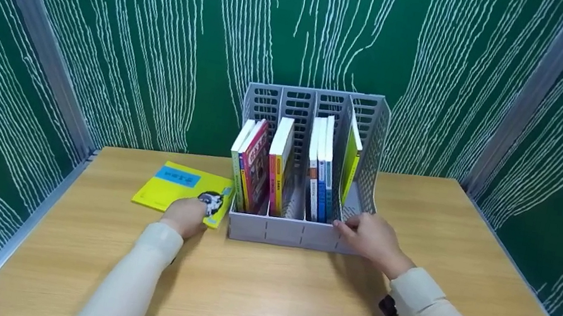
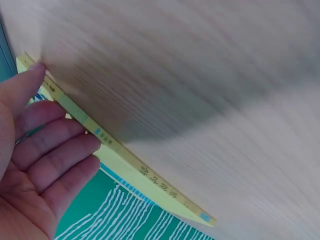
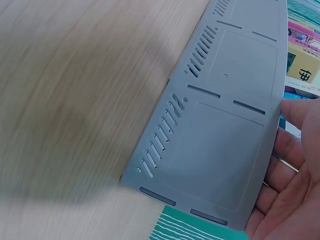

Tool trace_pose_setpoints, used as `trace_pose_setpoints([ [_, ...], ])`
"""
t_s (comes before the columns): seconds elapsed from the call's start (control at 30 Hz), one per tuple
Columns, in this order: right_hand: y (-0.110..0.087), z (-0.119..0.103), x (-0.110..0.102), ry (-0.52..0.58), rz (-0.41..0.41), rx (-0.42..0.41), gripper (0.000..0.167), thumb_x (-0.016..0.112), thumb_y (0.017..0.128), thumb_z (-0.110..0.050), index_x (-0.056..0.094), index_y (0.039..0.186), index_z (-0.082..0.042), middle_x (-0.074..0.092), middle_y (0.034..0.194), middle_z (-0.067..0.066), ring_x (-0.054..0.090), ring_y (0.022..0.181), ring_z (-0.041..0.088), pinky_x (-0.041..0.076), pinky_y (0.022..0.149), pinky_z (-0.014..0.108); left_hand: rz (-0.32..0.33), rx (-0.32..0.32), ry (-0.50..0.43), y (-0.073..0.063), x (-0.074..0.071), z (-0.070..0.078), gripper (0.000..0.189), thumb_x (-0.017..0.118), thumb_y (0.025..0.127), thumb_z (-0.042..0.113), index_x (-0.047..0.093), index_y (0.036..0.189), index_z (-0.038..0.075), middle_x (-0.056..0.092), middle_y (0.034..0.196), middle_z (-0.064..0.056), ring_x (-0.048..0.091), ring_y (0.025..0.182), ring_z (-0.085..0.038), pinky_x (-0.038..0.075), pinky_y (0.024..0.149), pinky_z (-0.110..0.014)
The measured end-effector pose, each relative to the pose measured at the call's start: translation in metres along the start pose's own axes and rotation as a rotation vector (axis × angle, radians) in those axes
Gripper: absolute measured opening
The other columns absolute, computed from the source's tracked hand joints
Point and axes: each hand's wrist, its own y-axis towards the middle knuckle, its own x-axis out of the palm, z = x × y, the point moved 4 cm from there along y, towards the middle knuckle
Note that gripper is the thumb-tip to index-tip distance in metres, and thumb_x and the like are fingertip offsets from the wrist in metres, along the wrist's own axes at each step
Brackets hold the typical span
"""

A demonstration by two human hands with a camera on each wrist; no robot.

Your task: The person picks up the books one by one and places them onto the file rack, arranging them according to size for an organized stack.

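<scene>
A yellow book [image 1: 162,197] with a blue title patch and an astronaut picture lies on the table, left of a grey magazine file [image 1: 283,233]. My left hand [image 1: 186,216] grips its near right corner. In the left wrist view, the thumb [image 2: 36,72] touches the yellow spine [image 2: 145,170] and the fingers bend against the cover side. At the file's front right corner, my right hand [image 1: 372,242] holds the low front rim. The right wrist view shows the thumb [image 3: 296,111] over that rim and curled fingers beside it, partly hidden by the grey front panel [image 3: 215,155].
Upright books stand in the file's compartments: a red-covered book [image 1: 256,162] at left, a pink-and-yellow pair [image 1: 277,171], blue-and-white ones [image 1: 320,178], and a thin yellow-green book [image 1: 351,163] at right. Green panels [image 1: 218,131] with white wavy lines enclose the wooden table [image 1: 259,301].
</scene>
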Motion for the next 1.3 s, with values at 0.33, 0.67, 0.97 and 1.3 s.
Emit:
trace_pose_setpoints([
  [0.33,-0.001,-0.001,-0.003,-0.026,0.022,-0.042,0.04,0.069,0.107,-0.042,0.086,0.107,-0.006,0.07,0.082,0.006,0.059,0.07,0.02,0.042,0.058,0.03,-0.022,0.12,-0.046,-0.023,0.0,0.002,0.032,0.088,0.093,0.028,0.078,0.101,-0.001,0.075,0.091,-0.011,0.063,0.079,-0.025,0.062,0.087,-0.049],
  [0.67,0.001,0.001,-0.001,-0.019,0.019,-0.033,0.039,0.069,0.107,-0.042,0.086,0.11,-0.007,0.073,0.095,0.01,0.064,0.082,0.023,0.046,0.064,0.031,0.068,-0.198,-0.335,-0.031,-0.004,-0.044,0.037,0.074,0.104,0.033,0.078,0.113,-0.003,0.077,0.103,-0.017,0.066,0.087,-0.028,0.06,0.087,-0.049],
  [0.97,0.001,0.0,-0.001,0.008,-0.003,-0.011,0.04,0.07,0.106,-0.044,0.086,0.113,-0.008,0.072,0.089,0.006,0.062,0.078,0.022,0.046,0.064,0.031,-0.015,-0.516,-0.414,-0.049,0.01,-0.111,0.083,0.073,0.099,0.045,0.048,0.147,-0.018,0.057,0.137,-0.036,0.054,0.116,-0.045,0.049,0.112,-0.062],
  [1.3,-0.001,-0.002,-0.005,-0.039,0.019,-0.072,0.039,0.069,0.107,-0.041,0.086,0.106,-0.006,0.061,0.073,0.003,0.057,0.071,0.02,0.042,0.06,0.03,-0.097,-0.614,-0.541,-0.054,0.012,-0.115,0.071,0.078,0.099,0.038,0.056,0.143,-0.013,0.064,0.124,-0.027,0.057,0.109,-0.04,0.051,0.102,-0.05],
])
